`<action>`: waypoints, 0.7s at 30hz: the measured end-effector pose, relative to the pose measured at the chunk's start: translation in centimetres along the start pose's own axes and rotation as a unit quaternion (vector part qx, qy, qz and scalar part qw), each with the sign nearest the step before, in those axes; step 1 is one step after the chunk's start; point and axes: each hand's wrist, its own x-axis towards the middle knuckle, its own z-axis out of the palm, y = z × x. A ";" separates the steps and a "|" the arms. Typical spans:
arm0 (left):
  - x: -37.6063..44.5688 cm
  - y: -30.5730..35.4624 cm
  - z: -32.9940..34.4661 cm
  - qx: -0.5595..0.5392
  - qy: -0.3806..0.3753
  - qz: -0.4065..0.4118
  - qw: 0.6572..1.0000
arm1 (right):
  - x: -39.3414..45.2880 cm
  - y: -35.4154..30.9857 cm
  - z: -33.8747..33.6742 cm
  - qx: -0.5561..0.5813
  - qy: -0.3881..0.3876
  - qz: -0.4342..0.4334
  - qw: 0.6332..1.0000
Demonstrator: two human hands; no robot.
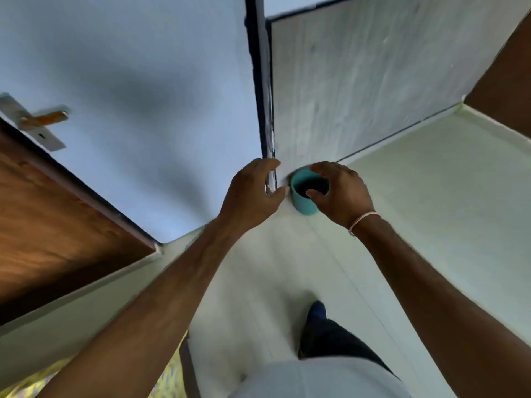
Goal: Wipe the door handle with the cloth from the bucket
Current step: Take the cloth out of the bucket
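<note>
Reaching for the teal bucket [304,202] at centre frame, set on the pale floor [402,211] right in the corner beside the dark door-frame edge [264,96]. Right hand [340,193] spread over the rim, fingers apart, thumb dipping toward the dark opening, gripping nothing. Left hand [253,193] just left of the bucket, also spread and empty, near the frame edge. Cloth not visible; interior too dark to tell what lies inside. Door handle [46,117] well apart at upper left of the frame, orange-toned lever on a pale plate. Best to steady the bucket wall with the left hand, then reach straight down with the right and pinch a good fold of cloth. Likely risk: tipping a light bucket by dragging on 1 side of the rim. Worth lifting slowly and letting any drips fall inside.
</note>
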 end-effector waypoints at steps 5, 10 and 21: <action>5.1 -0.2 7.4 -0.040 -0.028 -0.050 0.998 | 4.2 7.4 2.2 0.014 -0.043 0.040 0.998; 10.7 -0.3 12.2 -0.042 -0.080 -0.093 0.992 | 9.9 12.0 2.2 0.009 -0.085 0.053 0.995; 25.1 -9.2 21.8 -0.046 -0.158 -0.131 0.978 | 26.2 20.2 9.1 -0.013 -0.158 0.097 0.983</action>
